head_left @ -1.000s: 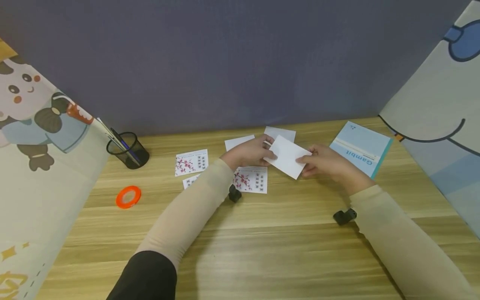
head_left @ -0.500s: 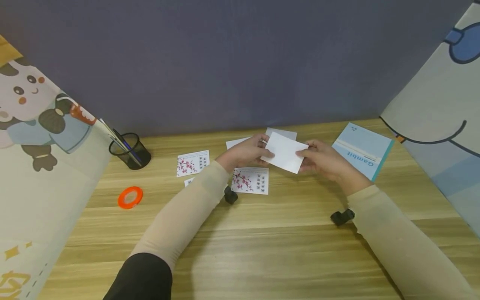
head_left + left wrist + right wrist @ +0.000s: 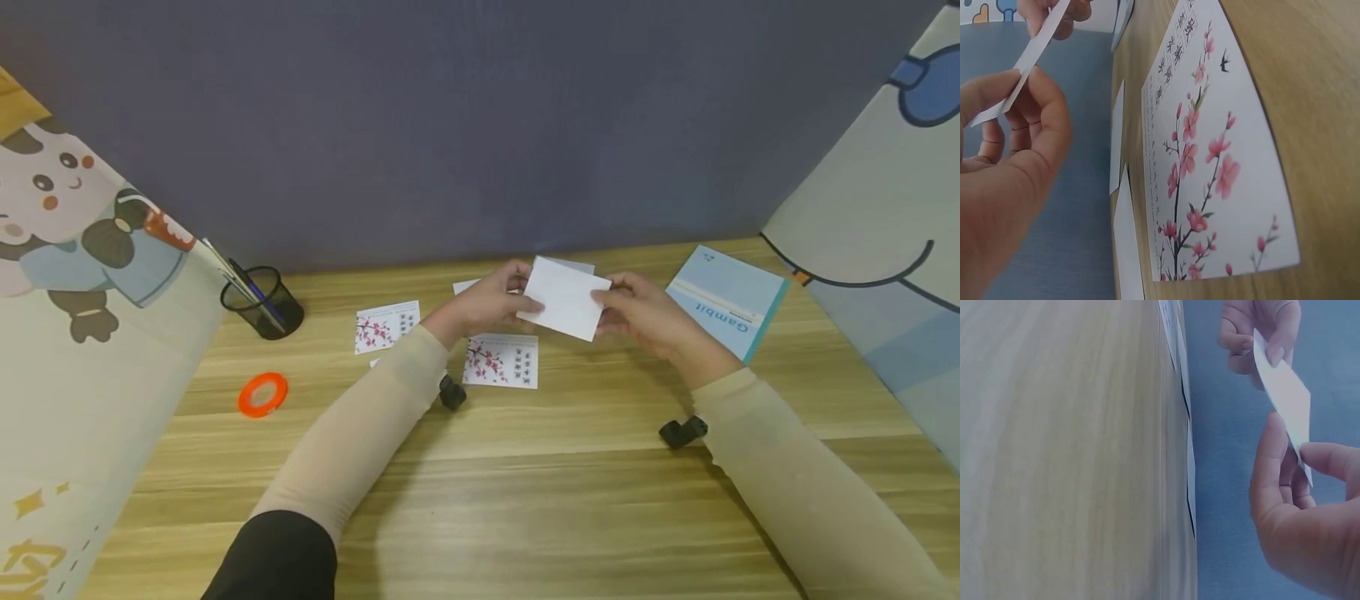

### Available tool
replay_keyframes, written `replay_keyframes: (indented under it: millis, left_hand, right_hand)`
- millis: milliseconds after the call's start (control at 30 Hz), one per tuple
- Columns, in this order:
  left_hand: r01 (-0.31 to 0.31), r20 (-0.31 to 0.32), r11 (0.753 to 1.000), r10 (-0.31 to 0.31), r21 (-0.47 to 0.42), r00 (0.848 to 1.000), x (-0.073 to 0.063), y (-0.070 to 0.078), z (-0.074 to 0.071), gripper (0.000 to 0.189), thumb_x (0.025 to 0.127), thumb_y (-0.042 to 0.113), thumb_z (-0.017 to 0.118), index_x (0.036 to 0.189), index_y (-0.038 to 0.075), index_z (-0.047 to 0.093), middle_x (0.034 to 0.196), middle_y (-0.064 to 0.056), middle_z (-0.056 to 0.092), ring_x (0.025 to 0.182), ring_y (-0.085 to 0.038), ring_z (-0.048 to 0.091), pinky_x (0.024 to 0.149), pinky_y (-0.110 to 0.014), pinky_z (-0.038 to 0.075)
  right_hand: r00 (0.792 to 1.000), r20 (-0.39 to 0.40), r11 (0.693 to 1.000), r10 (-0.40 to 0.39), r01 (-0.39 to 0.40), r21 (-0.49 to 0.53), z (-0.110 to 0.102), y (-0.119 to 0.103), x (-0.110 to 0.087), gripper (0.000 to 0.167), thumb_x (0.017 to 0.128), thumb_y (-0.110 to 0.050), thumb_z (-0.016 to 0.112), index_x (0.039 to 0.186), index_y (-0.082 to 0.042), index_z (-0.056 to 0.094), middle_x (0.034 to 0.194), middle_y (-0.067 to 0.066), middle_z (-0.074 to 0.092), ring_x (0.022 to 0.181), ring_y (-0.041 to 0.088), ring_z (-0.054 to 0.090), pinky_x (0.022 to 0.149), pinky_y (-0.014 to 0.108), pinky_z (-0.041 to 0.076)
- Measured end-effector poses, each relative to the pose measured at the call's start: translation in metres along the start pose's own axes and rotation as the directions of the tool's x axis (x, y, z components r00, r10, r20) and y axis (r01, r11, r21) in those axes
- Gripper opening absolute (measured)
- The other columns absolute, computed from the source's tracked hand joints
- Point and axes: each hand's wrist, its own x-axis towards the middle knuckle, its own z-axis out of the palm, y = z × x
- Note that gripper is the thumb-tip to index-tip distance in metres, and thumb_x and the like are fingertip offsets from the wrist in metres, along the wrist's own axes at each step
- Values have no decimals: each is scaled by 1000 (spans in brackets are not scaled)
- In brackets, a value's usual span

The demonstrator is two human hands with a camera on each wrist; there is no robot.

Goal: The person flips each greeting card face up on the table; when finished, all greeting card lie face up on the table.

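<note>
Between both hands a plain white card [image 3: 564, 298] is raised above the table, its blank face toward the head camera. My left hand [image 3: 491, 302] pinches its left edge, thumb in front and fingers behind. At the opposite edge my right hand [image 3: 641, 312] grips it the same way, as the right wrist view also shows with the card [image 3: 1288, 400] seen at a slant. Just below the left hand lies a card printed with pink blossom and characters [image 3: 501, 361]. A second blossom card [image 3: 386, 327] lies farther left. Behind the hands are two blank white cards, partly covered.
A black mesh pen cup [image 3: 262, 304] with pens stands at the back left. An orange-red ring-shaped roll [image 3: 262, 394] lies in front of it. The light-blue Gambit pad [image 3: 726, 302] is at the right. A dark partition [image 3: 480, 133] borders the table's back.
Both hands have carried the white card slightly left and up, and turned it from a steep slant to nearly level. The hold at both edges stays.
</note>
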Motion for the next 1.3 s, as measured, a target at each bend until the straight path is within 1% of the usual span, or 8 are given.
replay_keyframes:
  millis: [167, 367, 567, 767, 900, 1033, 1133, 1300]
  left_hand:
    - [-64, -13, 998, 64, 17, 998, -4, 0, 1, 44, 99, -8, 65, 134, 3, 41, 123, -11, 53, 102, -24, 64, 108, -68, 55]
    - [-151, -35, 969, 161, 193, 986, -12, 1, 3, 37, 100, -2, 67, 125, 7, 43, 118, -7, 51, 103, -20, 60, 101, -62, 60]
    - [-265, -34, 856, 311, 443, 950, -18, 1, 6, 33, 104, 9, 67, 126, 5, 44, 123, -9, 48, 114, -22, 59, 91, -33, 56]
    - [-363, -5, 728, 449, 581, 893, -23, 1, 15, 26, 106, 8, 63, 125, 2, 47, 119, -11, 54, 113, -20, 61, 100, -33, 58]
    - [-392, 31, 609, 515, 690, 857, -26, 2, 20, 19, 107, 6, 60, 123, 4, 50, 118, -10, 59, 110, -18, 63, 100, -25, 57]
    - [-422, 102, 432, 591, 797, 800, -28, 2, 23, 14, 106, 2, 59, 119, 4, 55, 118, -8, 60, 109, -17, 62, 99, -22, 55]
    - [-444, 174, 276, 651, 852, 739, -30, 1, 24, 15, 103, -2, 60, 116, 5, 57, 119, -7, 62, 111, -19, 60, 101, -25, 53]
    - [-477, 302, 39, 728, 878, 615, -33, -1, 25, 18, 99, -5, 61, 114, 6, 59, 121, -9, 65, 118, -24, 60, 110, -32, 51]
  right_hand:
    - [1000, -3, 1000, -25, 25, 4, 1, 0, -1, 27, 113, -27, 52, 119, -2, 44, 105, 4, 57, 89, 13, 67, 91, 35, 66]
    - [999, -2, 999, -32, 33, 13, 2, 1, 1, 29, 114, -27, 49, 117, 1, 43, 110, 7, 56, 97, 14, 68, 99, 34, 64]
    - [999, -16, 997, -42, 42, 62, 4, 0, 2, 31, 114, -27, 51, 121, 3, 45, 117, 9, 56, 102, 14, 69, 103, 30, 62]
    - [998, -24, 998, -52, 53, 39, 4, -1, 1, 39, 114, -31, 51, 129, 5, 45, 125, 11, 59, 110, 13, 72, 103, 26, 61]
    - [998, -26, 998, -57, 58, 21, 5, 0, 0, 40, 114, -30, 49, 135, 4, 47, 128, 10, 59, 112, 12, 72, 102, 24, 61]
    - [998, -23, 998, -55, 56, 23, 4, 1, -1, 41, 115, -29, 45, 142, 3, 46, 125, 5, 60, 108, 11, 72, 100, 24, 61]
    - [998, -19, 998, -55, 55, 25, 5, 0, -2, 40, 116, -26, 42, 141, 5, 47, 121, 1, 63, 106, 11, 74, 99, 26, 63]
    - [999, -11, 998, -37, 38, 57, 6, 1, -3, 32, 115, -17, 38, 133, 7, 49, 113, -3, 68, 101, 11, 76, 96, 28, 64]
